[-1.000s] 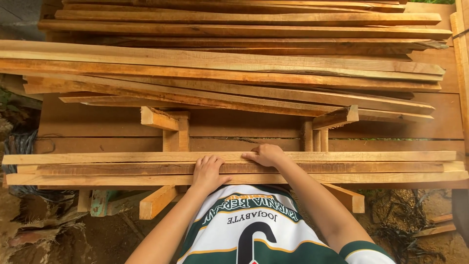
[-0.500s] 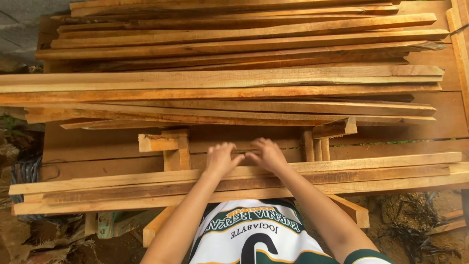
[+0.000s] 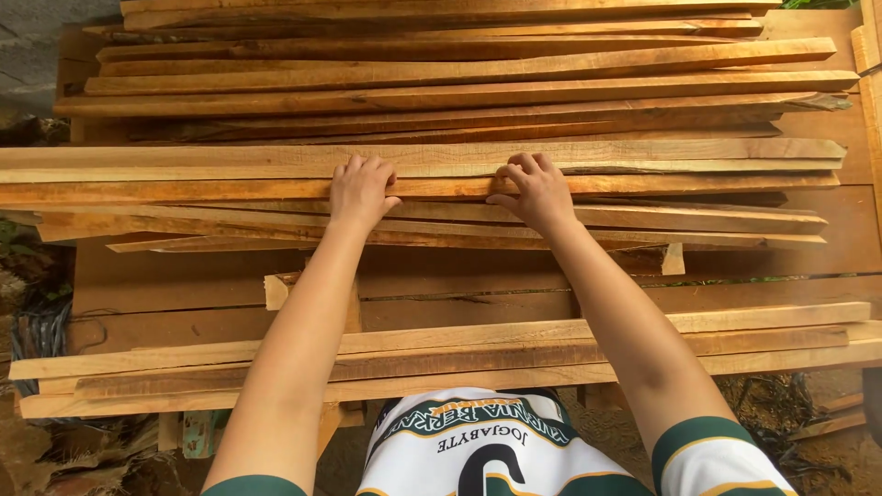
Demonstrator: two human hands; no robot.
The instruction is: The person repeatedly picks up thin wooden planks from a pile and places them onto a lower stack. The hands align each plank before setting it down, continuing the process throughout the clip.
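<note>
A stack of long, thin wooden slats [image 3: 643, 174] lies across the middle of a wooden bench. My left hand [image 3: 360, 190] rests palm down on a slat in that stack, fingers curled over its far edge. My right hand [image 3: 533, 188] grips the same slat a little to the right, fingers hooked over its top. Both arms reach forward over a nearer bundle of slats [image 3: 753, 338] that lies along the bench's front edge.
More slats [image 3: 441, 64] are piled at the back of the bench. A brown board surface [image 3: 165, 276] shows between the piles. Small wooden blocks [image 3: 276, 292] stick up under the slats. Dirt and debris [image 3: 37, 450] lie on the ground at left.
Both hands left the near bundle of slats and reached forward to the middle stack, where they now curl over a slat. The view has tilted forward.
</note>
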